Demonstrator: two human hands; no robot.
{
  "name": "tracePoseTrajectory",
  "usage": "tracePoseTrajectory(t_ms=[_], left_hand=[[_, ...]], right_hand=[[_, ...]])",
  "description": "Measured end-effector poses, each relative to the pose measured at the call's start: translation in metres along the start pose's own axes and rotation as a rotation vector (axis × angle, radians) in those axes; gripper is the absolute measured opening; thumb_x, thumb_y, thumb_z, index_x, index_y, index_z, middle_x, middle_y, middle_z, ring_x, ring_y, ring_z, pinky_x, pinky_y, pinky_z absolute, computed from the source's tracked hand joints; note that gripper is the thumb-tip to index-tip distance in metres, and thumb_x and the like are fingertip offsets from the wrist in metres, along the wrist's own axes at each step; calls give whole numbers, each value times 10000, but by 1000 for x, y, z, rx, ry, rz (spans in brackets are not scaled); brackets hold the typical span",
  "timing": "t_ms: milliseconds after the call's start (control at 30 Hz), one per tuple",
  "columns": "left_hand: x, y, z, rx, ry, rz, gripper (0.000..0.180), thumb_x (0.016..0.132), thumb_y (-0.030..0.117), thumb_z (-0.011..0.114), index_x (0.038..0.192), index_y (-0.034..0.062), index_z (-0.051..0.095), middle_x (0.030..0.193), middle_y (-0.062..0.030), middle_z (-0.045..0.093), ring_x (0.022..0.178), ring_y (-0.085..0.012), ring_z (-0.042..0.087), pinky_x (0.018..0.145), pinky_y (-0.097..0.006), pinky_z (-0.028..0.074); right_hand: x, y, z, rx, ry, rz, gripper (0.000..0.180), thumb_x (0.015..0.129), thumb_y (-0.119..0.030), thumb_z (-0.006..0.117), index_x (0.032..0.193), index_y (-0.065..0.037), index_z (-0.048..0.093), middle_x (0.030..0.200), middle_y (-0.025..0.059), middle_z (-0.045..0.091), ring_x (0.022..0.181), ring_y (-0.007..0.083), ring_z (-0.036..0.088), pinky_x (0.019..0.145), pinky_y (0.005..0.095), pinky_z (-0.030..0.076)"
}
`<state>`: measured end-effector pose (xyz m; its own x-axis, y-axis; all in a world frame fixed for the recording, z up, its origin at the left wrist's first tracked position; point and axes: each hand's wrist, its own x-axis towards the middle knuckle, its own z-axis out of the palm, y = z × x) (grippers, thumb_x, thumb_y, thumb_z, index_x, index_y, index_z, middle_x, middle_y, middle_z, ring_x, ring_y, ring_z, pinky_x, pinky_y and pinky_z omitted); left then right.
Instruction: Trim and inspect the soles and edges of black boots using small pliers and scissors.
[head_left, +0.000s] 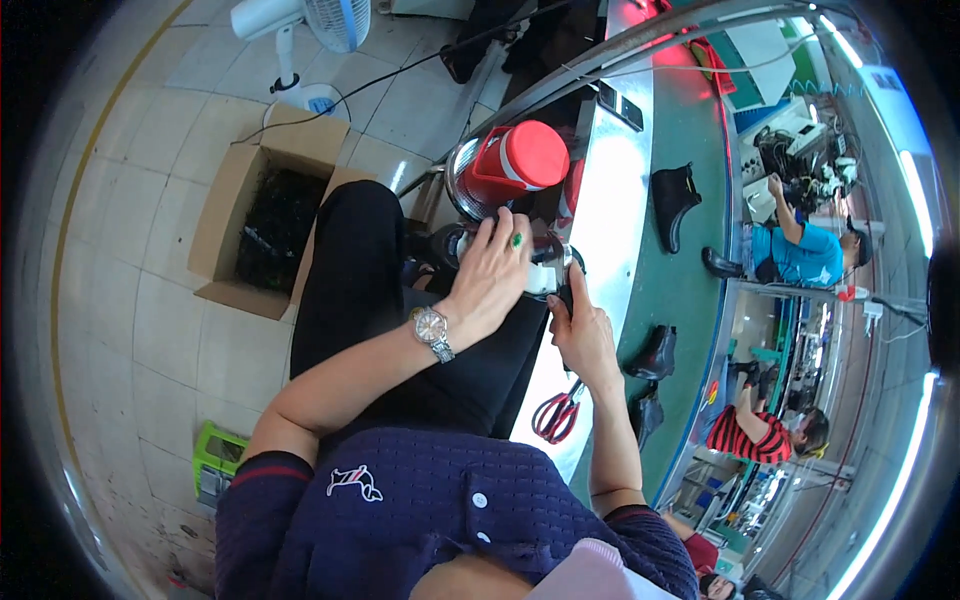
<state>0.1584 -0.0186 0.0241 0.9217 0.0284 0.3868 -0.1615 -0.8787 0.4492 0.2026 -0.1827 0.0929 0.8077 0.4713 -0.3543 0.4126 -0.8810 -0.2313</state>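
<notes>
Fingers of the person's left hand (488,278) curl over the top of a dark, glossy piece of footwear (548,244), gripping it from above, though their tips are partly lost against it. The right hand (585,340) pinches its near end — thumb on one side, forefinger along the other — beside a white patch (541,280) showing between the two hands. From where I stand, the piece is over the thighs, at the bench's edge. A steel watch (431,331) circles the left wrist. Reckoning from the hands, a red jug (515,165) with a pale band is at twelve o'clock, and red-handled scissors (568,402) lie at six on the shiny metal bench (600,185). Beyond it, the green belt (690,290) runs along three o'clock, carrying a dark ankle boot (672,205) at two and another boot (656,354) at four. A cardboard box (213,228) of dark stuff — too murky to make out — sits on the floor towards nine, a fan (338,22) is at eleven, and a green crate (215,440) at eight. Across the belt, at three, is a co-worker in a blue top (800,255).
</notes>
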Motion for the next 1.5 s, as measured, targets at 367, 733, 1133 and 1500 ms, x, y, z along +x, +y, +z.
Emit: tracePoseTrajectory(t_ms=[367, 733, 1133, 1500], left_hand=[[-18, -11, 9, 269, 39, 220, 374, 844, 49, 539, 1145, -172, 543, 1131, -276, 546, 1144, -434, 517, 1063, -497, 376], [-26, -15, 15, 238, 124, 248, 340, 845, 59, 564, 1132, -122, 569, 1130, -265, 566, 1196, -452, 517, 1085, -506, 368], [-19, -16, -21, -34, 117, -51, 499, 765, 117, 683, 1203, -69, 535, 1278, -233, 486, 1276, -379, 441, 1092, -488, 335], [-34, -36, -23, -162, 94, -46, 693, 617, 43, 806, 1224, -57, 486, 1157, -229, 586, 1132, -360, 550, 1084, -442, 358]], right_hand=[[-2, -19, -9, 223, 298, -56, 618, 947, -159, 552, 1481, -78, 251, 661, 162, 656, 583, 353, 663, 596, 461, 524], [11, -24, 9, -193, 132, -105, 620, 940, -156, 534, 1480, -95, 234, 684, 235, 642, 624, 400, 655, 585, 487, 508], [13, -38, 0, -108, 117, -158, 660, 932, -138, 531, 1498, -115, 193, 679, 238, 643, 622, 414, 653, 588, 491, 514], [12, -56, 12, 71, 110, -215, 638, 930, -118, 534, 1476, -71, 206, 692, 243, 639, 615, 403, 654, 587, 501, 514]])
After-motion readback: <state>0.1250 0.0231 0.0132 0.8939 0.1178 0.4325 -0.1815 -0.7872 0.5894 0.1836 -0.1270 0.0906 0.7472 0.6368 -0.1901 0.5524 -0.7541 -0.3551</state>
